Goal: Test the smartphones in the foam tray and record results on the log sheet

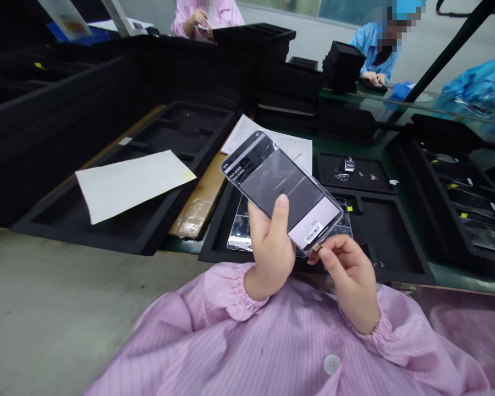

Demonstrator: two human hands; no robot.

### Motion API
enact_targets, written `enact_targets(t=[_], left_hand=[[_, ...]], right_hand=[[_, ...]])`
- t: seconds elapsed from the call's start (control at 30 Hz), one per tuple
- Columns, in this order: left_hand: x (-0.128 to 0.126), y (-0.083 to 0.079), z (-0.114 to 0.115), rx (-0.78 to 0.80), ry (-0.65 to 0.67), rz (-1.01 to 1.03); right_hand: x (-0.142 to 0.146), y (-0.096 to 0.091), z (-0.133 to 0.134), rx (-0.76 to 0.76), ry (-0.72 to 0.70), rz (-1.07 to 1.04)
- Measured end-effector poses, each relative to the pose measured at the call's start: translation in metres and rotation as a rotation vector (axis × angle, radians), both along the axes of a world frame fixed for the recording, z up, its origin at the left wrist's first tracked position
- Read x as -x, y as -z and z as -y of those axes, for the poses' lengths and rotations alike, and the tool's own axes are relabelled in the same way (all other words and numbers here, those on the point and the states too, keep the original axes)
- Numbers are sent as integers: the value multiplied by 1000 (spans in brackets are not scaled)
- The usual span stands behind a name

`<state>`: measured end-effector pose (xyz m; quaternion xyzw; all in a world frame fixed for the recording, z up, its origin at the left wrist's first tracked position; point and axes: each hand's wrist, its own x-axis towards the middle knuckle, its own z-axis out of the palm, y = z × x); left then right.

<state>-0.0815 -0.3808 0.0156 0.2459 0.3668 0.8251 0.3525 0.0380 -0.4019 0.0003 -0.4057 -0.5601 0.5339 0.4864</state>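
Note:
A smartphone (pixel 272 179) with a lit, mostly dark screen is tilted in front of me. Near its lower end the screen area is pale, with a small barcode label on it. My left hand (pixel 272 247) is wrapped round the phone's near side, thumb lying over the screen. At the phone's bottom edge, my right hand (pixel 350 275) has thumb and index finger pinched together on something tiny that I cannot make out. Beneath the phone, a flat glassy panel (pixel 239 234) lies in a black foam tray (pixel 385 228), partly covered by the phone and my hands.
A cream card (pixel 134 184) lies across a black tray at the left. Printed sheets (pixel 297 144) rest behind the phone. Small metal parts (pixel 348 165) sit in a shallow tray. More phones stand in a rack (pixel 457 187) at the right. Co-workers sit beyond stacked black trays (pixel 256 38).

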Motion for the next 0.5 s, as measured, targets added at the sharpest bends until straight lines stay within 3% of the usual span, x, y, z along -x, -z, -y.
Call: enact_targets(t=[0.1, 0.2, 0.37, 0.5], left_hand=[[-1, 0, 0, -11, -16, -3], [-4, 0, 0, 10, 61, 73], [-10, 0, -3, 164, 226, 290], [-10, -2, -7, 335, 344, 426]], right_hand=[[0, 1, -1, 38, -34, -26], [0, 8, -4, 5, -25, -6], [-3, 17, -8, -140, 67, 89], [-4, 14, -8, -196, 47, 120]])
